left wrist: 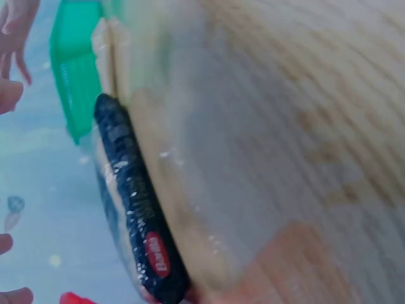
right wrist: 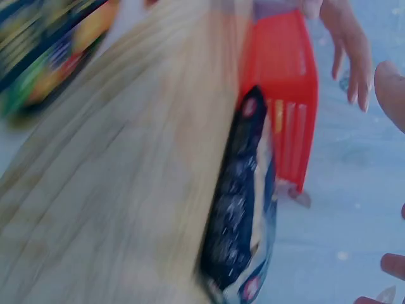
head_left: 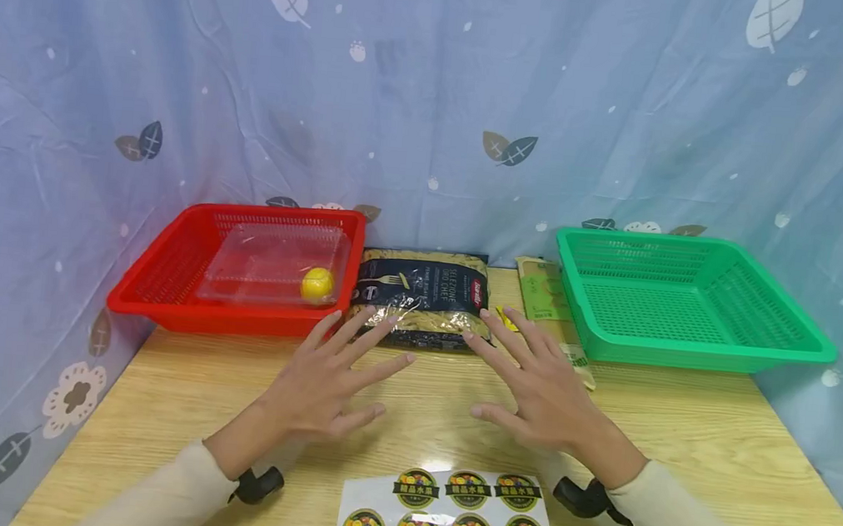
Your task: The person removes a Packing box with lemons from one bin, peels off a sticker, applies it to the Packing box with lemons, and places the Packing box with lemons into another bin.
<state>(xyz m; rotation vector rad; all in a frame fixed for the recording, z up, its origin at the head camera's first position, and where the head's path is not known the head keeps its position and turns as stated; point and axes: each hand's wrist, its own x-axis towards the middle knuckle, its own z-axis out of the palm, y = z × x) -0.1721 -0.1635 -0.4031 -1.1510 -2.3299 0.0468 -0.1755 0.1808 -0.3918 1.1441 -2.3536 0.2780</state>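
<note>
Blue cloth with a leaf pattern hangs behind and on both sides of a wooden worktop. At the middle of the head view, both hands float just above the wood with nothing in them. The left hand has its fingers straight and spread wide, and they point toward the upper middle of the frame. The right hand is the same, with its fingers wide apart. The fingertips of both hands reach the near edge of a dark bag of pasta, which lies flat at the back of the worktop, between the two baskets; I cannot tell if they touch it.

The red basket stands on the left side of the frame, just beside the bag. Inside it lies a clear plastic box with a yellow lemon in it. The green basket stands on the right side. Between it and the bag lies a pale green packet, partly behind the right hand.

At the bottom middle, near the wrists, a sheet of round fruit stickers lies flat on the wood. Both wrist views are blurred; they show the bag from its edge.
</note>
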